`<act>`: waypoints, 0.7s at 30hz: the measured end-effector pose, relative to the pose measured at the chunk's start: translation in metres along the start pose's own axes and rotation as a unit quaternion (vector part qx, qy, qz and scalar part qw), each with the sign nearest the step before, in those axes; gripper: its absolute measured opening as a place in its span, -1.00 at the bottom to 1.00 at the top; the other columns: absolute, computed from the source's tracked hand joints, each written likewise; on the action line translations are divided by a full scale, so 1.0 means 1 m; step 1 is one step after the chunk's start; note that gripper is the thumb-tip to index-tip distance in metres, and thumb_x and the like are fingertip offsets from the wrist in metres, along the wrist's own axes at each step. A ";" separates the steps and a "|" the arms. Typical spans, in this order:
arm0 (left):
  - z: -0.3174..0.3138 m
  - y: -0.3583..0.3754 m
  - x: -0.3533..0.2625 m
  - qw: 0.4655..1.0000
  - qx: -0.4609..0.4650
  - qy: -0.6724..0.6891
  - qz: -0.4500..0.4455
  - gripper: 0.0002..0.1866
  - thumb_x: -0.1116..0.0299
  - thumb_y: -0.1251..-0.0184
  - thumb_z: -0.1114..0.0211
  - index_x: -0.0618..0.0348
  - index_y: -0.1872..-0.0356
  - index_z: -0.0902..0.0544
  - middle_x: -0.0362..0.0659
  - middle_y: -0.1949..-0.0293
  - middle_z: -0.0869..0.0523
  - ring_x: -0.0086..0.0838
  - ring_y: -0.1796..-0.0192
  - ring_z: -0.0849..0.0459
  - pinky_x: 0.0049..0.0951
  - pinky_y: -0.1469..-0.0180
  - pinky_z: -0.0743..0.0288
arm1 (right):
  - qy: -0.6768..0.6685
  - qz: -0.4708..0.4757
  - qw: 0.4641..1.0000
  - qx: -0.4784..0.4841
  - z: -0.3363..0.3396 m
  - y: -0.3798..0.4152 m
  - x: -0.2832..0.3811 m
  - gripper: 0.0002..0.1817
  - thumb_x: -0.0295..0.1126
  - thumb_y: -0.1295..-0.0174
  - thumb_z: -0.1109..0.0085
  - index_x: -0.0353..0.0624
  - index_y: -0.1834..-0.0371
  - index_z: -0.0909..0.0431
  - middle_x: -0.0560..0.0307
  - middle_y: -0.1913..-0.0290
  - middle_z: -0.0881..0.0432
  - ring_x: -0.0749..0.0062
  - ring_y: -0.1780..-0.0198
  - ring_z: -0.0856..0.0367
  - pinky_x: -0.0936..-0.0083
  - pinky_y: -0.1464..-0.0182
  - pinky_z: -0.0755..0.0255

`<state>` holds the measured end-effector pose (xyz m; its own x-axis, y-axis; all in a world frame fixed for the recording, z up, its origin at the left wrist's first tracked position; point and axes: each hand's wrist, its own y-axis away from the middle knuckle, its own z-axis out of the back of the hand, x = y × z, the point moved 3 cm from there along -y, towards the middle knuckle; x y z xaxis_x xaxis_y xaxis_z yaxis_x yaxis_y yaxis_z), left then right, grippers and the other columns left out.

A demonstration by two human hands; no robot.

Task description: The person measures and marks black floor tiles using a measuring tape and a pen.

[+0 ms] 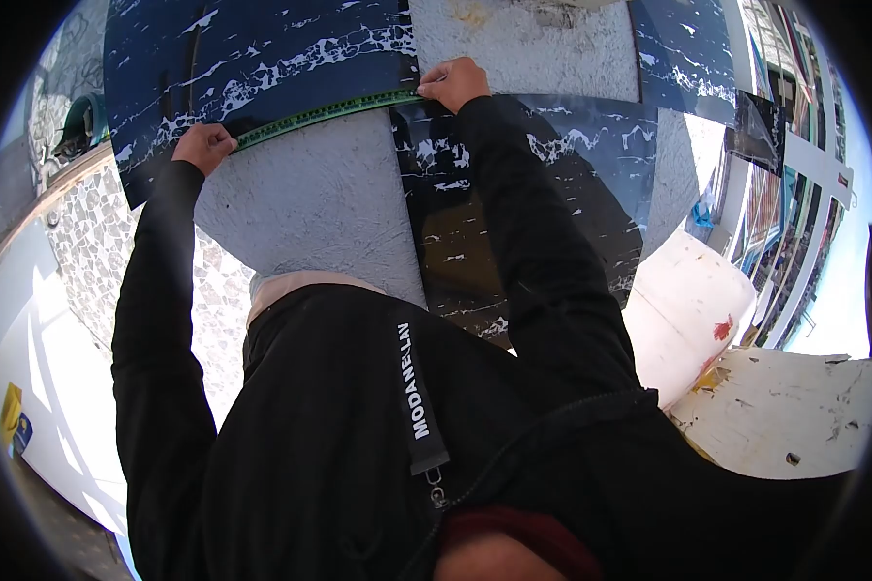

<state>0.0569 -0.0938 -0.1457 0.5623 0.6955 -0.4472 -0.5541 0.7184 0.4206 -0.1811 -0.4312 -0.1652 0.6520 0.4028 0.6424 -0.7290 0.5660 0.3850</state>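
A green measuring tape (325, 113) is stretched between my two hands along the lower edge of a dark, white-veined panel (291, 58). My left hand (204, 148) pinches its left end near that panel's lower left part. At the other end, my right hand (454, 83) has its fingers closed on the tape, beside the panel's right edge. Below my right hand lies another dark veined panel (446, 208), partly covered by my right sleeve. Rough grey surface (310, 194) shows beneath the tape.
Another dark veined panel (683, 53) is at the upper right. A white cushion-like object with a red mark (688, 300) sits at the right, above a worn pale board (785, 412). Stone-patterned flooring (102, 228) shows at the left. A black lanyard (419, 397) hangs over my chest.
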 end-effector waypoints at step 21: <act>-0.006 -0.005 0.012 0.997 0.056 0.001 0.050 -0.76 0.19 -0.05 -0.37 0.16 0.42 -0.68 -0.06 0.46 -0.54 -0.25 0.37 -0.55 -0.27 0.27 -0.42 | -0.011 0.011 0.999 -0.047 -0.002 0.011 0.000 -0.81 -0.32 0.19 -0.43 -0.13 0.47 -0.74 -0.02 0.48 -0.69 0.16 0.38 -0.69 0.39 0.17 -0.55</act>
<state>0.0632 -0.0895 -0.1577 0.5063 0.7636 -0.4007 -0.5345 0.6425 0.5491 -0.1891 -0.4237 -0.1622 0.6303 0.4014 0.6646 -0.7200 0.6225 0.3068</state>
